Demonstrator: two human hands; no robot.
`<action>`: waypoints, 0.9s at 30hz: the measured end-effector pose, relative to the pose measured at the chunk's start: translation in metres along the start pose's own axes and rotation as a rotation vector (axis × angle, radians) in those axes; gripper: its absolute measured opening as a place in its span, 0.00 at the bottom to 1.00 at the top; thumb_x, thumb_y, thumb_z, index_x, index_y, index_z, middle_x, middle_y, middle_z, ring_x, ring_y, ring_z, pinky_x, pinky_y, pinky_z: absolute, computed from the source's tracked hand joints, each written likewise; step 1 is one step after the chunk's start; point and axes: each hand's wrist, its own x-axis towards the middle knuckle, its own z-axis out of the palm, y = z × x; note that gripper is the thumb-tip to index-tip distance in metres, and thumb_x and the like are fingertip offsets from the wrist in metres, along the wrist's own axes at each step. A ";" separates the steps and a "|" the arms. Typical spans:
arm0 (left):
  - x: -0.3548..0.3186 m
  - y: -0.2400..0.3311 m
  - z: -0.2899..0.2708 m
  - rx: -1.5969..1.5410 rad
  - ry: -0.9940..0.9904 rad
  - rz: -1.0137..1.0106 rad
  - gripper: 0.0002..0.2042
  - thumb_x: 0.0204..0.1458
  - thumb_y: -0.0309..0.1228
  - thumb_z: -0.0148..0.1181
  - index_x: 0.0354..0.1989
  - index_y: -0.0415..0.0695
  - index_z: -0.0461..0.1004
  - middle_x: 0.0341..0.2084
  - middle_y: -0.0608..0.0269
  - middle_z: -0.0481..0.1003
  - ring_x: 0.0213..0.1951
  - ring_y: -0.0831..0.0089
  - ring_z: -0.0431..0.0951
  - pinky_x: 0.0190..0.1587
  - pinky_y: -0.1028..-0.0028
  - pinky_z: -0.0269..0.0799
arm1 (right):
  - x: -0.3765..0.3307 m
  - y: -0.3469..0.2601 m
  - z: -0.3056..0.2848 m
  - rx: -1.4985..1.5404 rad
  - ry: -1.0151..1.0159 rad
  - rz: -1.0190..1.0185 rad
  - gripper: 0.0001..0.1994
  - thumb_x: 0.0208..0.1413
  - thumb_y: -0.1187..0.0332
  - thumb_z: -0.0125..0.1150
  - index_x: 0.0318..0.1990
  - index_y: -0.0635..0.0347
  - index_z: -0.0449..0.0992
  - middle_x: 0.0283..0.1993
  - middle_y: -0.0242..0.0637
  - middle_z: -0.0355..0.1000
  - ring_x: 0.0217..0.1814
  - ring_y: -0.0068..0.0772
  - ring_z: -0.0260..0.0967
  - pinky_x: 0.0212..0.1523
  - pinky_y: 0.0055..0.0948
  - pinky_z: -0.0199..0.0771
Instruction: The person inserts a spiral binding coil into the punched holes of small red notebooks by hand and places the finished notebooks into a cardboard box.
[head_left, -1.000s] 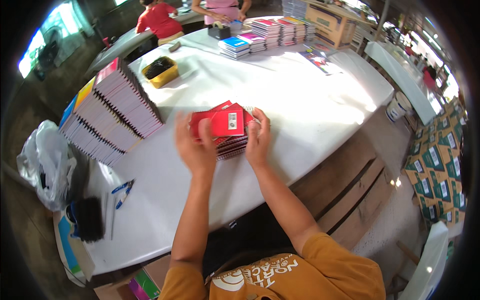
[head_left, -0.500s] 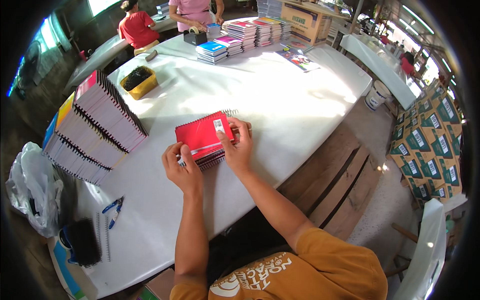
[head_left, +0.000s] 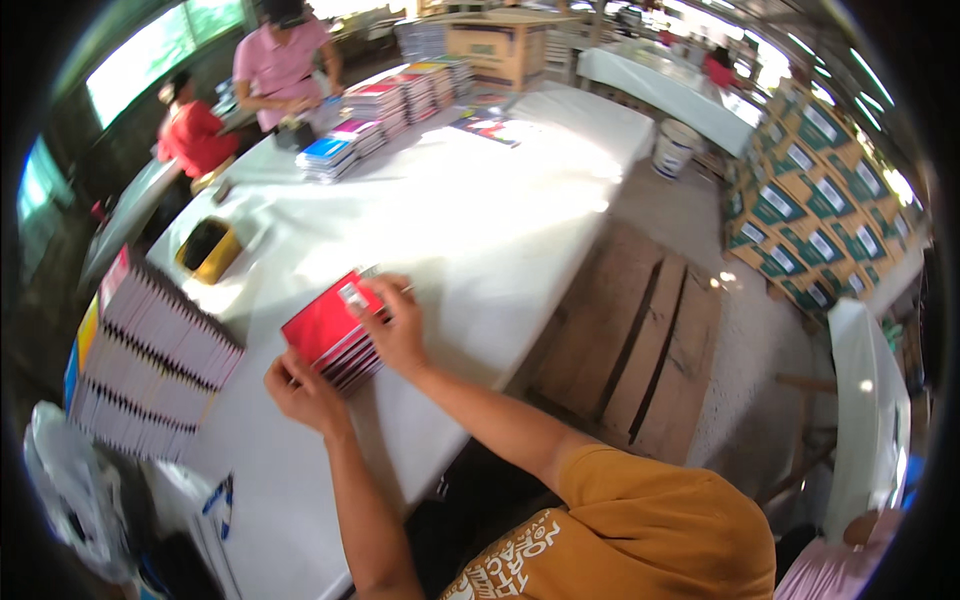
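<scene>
A small stack of red-covered spiral notebooks (head_left: 322, 322) lies on the white table in front of me, with a pale label on its top cover. My right hand (head_left: 398, 328) grips its right side, thumb over the cover near the label and fingers at the far edge. At the near left corner, my left hand (head_left: 308, 395) holds the stack with curled fingers. The near side shows several notebooks lying one on another. Part of the binding is hidden or blurred.
Tall stacks of coil-bound notebooks (head_left: 160, 350) stand at left, near a yellow tub (head_left: 222, 262), blue-handled pliers (head_left: 220, 505) and a plastic bag (head_left: 70, 490). Farther off are more notebooks (head_left: 375, 105) and a person in pink (head_left: 280, 65). A wooden bench (head_left: 620, 340) adjoins the table's right edge.
My view has swung to the right, so table and hands appear farther left. Both hands stay on the notebooks. A pink-clad person now shows at the lower right edge.
</scene>
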 end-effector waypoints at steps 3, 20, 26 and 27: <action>0.002 -0.004 -0.005 0.003 -0.109 -0.155 0.16 0.56 0.38 0.54 0.23 0.38 0.68 0.21 0.66 0.68 0.24 0.76 0.65 0.29 0.75 0.65 | -0.003 0.007 -0.004 -0.030 -0.047 0.021 0.13 0.43 0.68 0.69 0.35 0.61 0.74 0.32 0.35 0.67 0.36 0.29 0.65 0.36 0.27 0.66; -0.008 0.015 0.006 -0.038 0.100 -0.050 0.22 0.54 0.48 0.55 0.25 0.37 0.69 0.20 0.65 0.67 0.24 0.76 0.65 0.31 0.76 0.65 | -0.010 -0.001 -0.008 0.137 -0.055 0.262 0.20 0.53 0.62 0.61 0.49 0.66 0.72 0.37 0.52 0.74 0.35 0.33 0.75 0.37 0.30 0.72; -0.005 0.008 0.000 0.039 -0.036 -0.193 0.18 0.55 0.43 0.56 0.26 0.36 0.69 0.22 0.64 0.68 0.27 0.75 0.65 0.33 0.77 0.65 | -0.011 0.003 -0.008 0.144 -0.116 0.408 0.20 0.52 0.62 0.61 0.48 0.66 0.73 0.39 0.52 0.74 0.39 0.33 0.75 0.40 0.29 0.72; -0.002 0.007 -0.004 0.073 -0.097 -0.242 0.19 0.55 0.45 0.54 0.30 0.36 0.69 0.26 0.61 0.69 0.30 0.74 0.67 0.36 0.75 0.65 | -0.011 0.004 -0.010 0.131 -0.140 0.389 0.21 0.53 0.60 0.61 0.50 0.65 0.71 0.41 0.52 0.74 0.41 0.34 0.75 0.41 0.29 0.72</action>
